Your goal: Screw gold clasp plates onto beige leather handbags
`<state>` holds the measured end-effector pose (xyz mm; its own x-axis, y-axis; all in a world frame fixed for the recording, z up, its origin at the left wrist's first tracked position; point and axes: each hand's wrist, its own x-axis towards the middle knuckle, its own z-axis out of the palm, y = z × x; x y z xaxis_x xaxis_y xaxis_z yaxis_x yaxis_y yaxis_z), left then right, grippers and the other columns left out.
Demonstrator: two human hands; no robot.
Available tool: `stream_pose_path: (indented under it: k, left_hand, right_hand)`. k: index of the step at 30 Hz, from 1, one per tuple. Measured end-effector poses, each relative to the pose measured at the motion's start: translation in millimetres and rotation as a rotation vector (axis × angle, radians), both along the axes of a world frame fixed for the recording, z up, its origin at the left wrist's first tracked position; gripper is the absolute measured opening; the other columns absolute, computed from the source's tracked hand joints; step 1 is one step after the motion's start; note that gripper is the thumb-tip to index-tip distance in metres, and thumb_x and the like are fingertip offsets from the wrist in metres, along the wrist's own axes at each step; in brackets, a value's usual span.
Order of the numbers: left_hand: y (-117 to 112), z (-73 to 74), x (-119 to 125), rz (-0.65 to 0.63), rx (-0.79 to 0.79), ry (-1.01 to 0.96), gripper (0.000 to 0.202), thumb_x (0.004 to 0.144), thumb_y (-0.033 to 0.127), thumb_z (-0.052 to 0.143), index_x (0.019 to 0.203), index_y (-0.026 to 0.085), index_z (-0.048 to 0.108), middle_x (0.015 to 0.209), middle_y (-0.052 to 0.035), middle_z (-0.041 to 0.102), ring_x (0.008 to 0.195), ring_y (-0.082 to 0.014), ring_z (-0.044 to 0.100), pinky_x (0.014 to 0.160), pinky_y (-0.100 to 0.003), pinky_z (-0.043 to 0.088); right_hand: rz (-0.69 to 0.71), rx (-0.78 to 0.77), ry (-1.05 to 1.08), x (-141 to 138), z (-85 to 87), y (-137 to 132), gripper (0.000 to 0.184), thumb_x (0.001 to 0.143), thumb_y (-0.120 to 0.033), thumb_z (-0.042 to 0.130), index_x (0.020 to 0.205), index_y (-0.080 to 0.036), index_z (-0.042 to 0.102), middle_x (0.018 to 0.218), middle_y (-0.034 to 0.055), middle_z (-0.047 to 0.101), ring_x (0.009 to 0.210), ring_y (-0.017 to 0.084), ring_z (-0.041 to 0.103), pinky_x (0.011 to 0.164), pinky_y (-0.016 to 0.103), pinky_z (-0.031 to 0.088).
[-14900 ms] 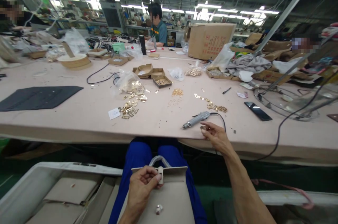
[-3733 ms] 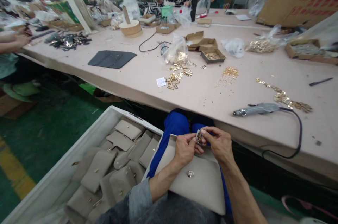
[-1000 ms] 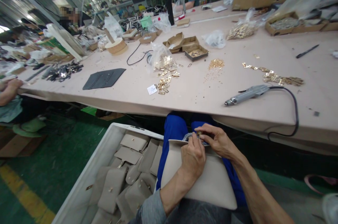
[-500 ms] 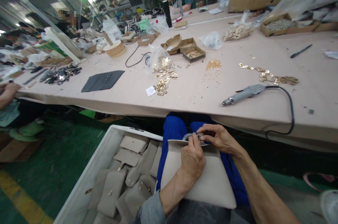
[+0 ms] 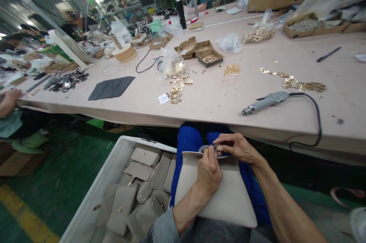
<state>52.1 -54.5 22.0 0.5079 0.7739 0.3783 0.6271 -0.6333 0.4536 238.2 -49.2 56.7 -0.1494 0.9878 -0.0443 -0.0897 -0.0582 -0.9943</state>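
Note:
A beige bag lies across my lap, its broad smooth side towards me. My left hand rests over its upper edge, fingers bent and pressed together on that edge. Just right of it, my right hand pinches a small gold metal fitting between thumb and fingertips. The two sets of fingertips nearly meet there. Clear plastic shows behind the bag's edge. My fingers partly hide the fitting, and the far side of the bag is out of sight.
Left of my legs stands a white crate with several beige bags. On the table lie a corded electric screwdriver, gold metal plates, tiny gold parts and a dark flat piece. Other people sit nearby.
Both hands keep nearly the same place on the bag, with only a slight shift of the right fingers around the gold fitting. The view has moved very slightly.

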Motion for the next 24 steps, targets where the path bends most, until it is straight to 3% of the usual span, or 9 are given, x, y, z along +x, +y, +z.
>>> stream_pose_path:
  k: [4,7,9,12,14,18,24]
  left_hand:
    - [0.2,1.1,0.6,-0.006,-0.035,-0.043,0.037,0.103,0.011,0.036,0.139,0.008,0.047,0.105,-0.0186,0.066,0.092,-0.0279,0.071,0.078,-0.039,0.064]
    - [3.7,10.3,-2.3,-0.034,-0.182,-0.172,0.037,0.105,0.017,0.036,0.135,0.009,0.057,0.106,-0.0194,0.067,0.095,-0.0279,0.071,0.083,-0.041,0.062]
    - [8.2,17.6,-6.7,-0.067,-0.426,-0.307,0.039,0.107,0.026,0.037,0.132,0.012,0.064,0.098,-0.0161,0.07,0.08,-0.024,0.073,0.074,-0.037,0.063]
    - [16.7,23.5,-14.9,-0.1,-0.909,-0.55,0.047,0.106,0.043,0.045,0.135,0.012,0.068,0.07,-0.0067,0.07,0.049,-0.0153,0.065,0.052,-0.026,0.057]
    - [21.5,23.7,-19.5,-0.104,-1.093,-0.695,0.055,0.1,0.05,0.056,0.135,0.009,0.069,0.061,-0.0049,0.07,0.045,-0.0142,0.064,0.05,-0.024,0.056]
    - [26.3,22.4,-23.5,-0.112,-1.154,-0.84,0.054,0.091,0.05,0.072,0.127,0.01,0.075,0.07,-0.0087,0.076,0.05,-0.0149,0.07,0.052,-0.023,0.059]
    - [27.4,26.2,-22.6,-0.088,-1.157,-0.842,0.047,0.088,0.044,0.075,0.119,0.009,0.079,0.07,-0.009,0.076,0.05,-0.0153,0.07,0.051,-0.024,0.06]
  right_hand:
    - [-0.025,0.011,-0.007,-1.9,0.5,0.2,0.034,0.087,-0.044,0.078,0.106,-0.016,0.08,0.089,0.0052,0.069,0.074,0.017,0.066,0.073,0.032,0.058]
    - [-0.038,0.019,0.002,-2.0,-3.3,0.5,0.031,0.088,-0.041,0.079,0.106,-0.016,0.08,0.087,0.0042,0.068,0.073,0.017,0.067,0.071,0.03,0.057]
    - [-0.04,0.021,0.03,-1.4,-6.6,0.7,0.03,0.088,-0.038,0.079,0.108,-0.016,0.08,0.087,0.0043,0.069,0.073,0.016,0.067,0.07,0.03,0.056]
    - [-0.021,0.028,0.072,-0.8,-9.3,1.4,0.03,0.087,-0.035,0.08,0.111,-0.016,0.079,0.092,0.0059,0.07,0.074,0.016,0.069,0.071,0.03,0.057]
    - [-0.004,0.042,0.092,-1.4,-9.0,2.2,0.028,0.088,-0.033,0.08,0.111,-0.016,0.08,0.092,0.0062,0.07,0.075,0.017,0.069,0.072,0.031,0.057]
    - [0.02,0.071,0.131,-4.0,-6.4,3.9,0.025,0.088,-0.03,0.08,0.11,-0.017,0.08,0.088,0.005,0.068,0.074,0.017,0.07,0.071,0.031,0.058]
    - [0.04,0.079,0.128,-5.6,-5.6,4.4,0.024,0.091,-0.03,0.078,0.111,-0.018,0.08,0.09,0.0051,0.068,0.075,0.017,0.07,0.072,0.032,0.058]
